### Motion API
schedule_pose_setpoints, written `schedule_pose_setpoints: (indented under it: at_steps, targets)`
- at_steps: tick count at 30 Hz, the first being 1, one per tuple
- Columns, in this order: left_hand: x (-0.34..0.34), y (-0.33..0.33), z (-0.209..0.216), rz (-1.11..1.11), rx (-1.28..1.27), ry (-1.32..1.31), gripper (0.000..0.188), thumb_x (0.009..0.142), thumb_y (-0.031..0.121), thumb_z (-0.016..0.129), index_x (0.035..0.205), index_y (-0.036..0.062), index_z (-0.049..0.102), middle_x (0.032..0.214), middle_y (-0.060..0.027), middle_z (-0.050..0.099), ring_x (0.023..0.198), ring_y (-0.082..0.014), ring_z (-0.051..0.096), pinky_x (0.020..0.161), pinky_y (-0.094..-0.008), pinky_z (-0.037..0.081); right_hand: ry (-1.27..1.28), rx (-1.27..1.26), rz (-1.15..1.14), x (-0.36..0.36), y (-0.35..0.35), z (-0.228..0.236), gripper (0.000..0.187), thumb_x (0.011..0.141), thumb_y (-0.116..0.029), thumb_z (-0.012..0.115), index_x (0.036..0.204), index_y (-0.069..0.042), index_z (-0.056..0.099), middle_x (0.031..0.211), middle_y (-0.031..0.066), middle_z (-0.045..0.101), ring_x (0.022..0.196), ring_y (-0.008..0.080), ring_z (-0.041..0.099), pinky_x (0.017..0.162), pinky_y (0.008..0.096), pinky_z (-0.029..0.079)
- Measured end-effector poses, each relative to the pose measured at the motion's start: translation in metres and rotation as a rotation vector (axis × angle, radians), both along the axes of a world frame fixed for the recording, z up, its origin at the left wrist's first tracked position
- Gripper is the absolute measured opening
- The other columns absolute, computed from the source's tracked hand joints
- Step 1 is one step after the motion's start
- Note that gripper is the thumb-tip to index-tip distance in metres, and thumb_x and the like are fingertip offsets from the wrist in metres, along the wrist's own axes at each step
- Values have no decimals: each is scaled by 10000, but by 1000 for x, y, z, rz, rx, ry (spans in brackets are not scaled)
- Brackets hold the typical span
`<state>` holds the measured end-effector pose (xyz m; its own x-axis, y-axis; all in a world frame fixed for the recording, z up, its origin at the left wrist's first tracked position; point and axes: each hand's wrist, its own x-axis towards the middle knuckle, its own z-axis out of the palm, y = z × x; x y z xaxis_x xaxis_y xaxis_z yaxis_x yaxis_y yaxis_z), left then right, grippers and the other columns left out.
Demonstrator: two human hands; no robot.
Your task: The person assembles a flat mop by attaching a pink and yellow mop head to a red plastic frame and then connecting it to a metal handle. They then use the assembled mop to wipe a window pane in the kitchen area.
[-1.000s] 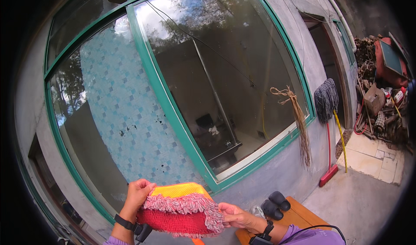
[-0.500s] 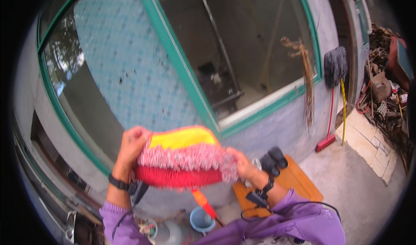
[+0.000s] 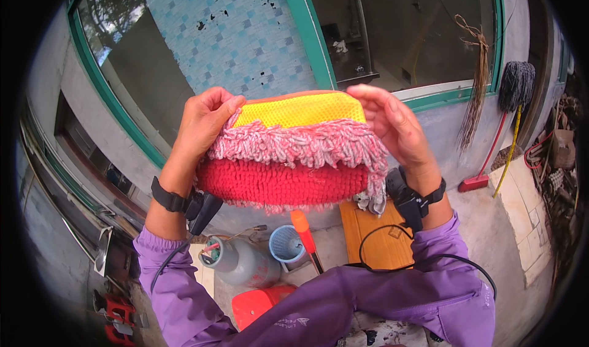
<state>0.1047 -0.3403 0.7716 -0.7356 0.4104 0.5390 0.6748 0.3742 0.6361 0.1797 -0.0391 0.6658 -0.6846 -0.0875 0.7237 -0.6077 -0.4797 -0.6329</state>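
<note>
A flat mop head (image 3: 288, 175) is raised in front of me, with a yellow mesh pocket (image 3: 300, 109), a pink-and-white yarn fringe and a red looped pad below. My left hand (image 3: 205, 123) pinches its upper left corner between thumb and fingers. Beside the upper right corner, my right hand (image 3: 396, 126) is open, thumb apart from the fingers, its fingertips close to the yellow edge. Whether they touch it is hard to see. Under the pad an orange-and-red pole (image 3: 304, 233) slants down toward me; its join with the mop head is hidden.
Below stand a grey gas cylinder (image 3: 242, 261), a blue basket (image 3: 286, 244), a red plastic object (image 3: 257, 304) and a wooden tabletop (image 3: 377, 236). Ahead is a green-framed window (image 3: 310, 34). A straw bundle (image 3: 475, 89), a grey string mop (image 3: 515, 86) and a red broom (image 3: 473, 183) stand rightward.
My right hand has let go of the fringe at the mop head's right end and opened by the upper corner. The mop head appears higher and larger; the view has shifted leftward and downward.
</note>
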Motion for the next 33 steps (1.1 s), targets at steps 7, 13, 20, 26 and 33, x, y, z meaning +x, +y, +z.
schedule_pose_setpoints:
  at_steps: [7,13,20,26,33]
  targets:
    - [25,-1,9,-96,-51,-31,246,902,252,663,862,10,649,743,49,580,708,-24,488,614,-207,410,155,823,-333,12,-5,92,304,885,-268,670,1045,-10,670,860,24,650,793,85,556,707,258,468]
    - [41,-15,14,-155,-83,-54,216,879,230,684,882,18,646,781,40,595,731,-28,514,650,-193,429,223,989,-336,9,-23,115,197,859,-185,682,853,5,630,744,3,621,660,81,547,609,250,451]
    - [45,-17,19,-221,50,-55,129,876,155,668,876,37,615,749,38,575,686,-14,511,603,-175,405,-300,495,244,-22,-23,99,70,862,-83,644,864,-15,628,801,-2,624,710,63,599,640,190,476]
    - [27,-20,27,-77,-135,-158,139,880,111,595,928,-1,661,763,0,618,702,-43,542,620,-211,437,-378,438,444,-15,-43,88,142,899,-167,591,916,-26,596,847,-16,594,775,53,587,666,193,468]
    - [26,-39,43,197,-566,179,435,968,403,508,999,5,680,770,-17,632,745,-86,540,678,-261,457,-314,339,242,-18,-35,74,173,856,-180,583,894,-27,514,825,36,578,756,113,582,699,226,484]
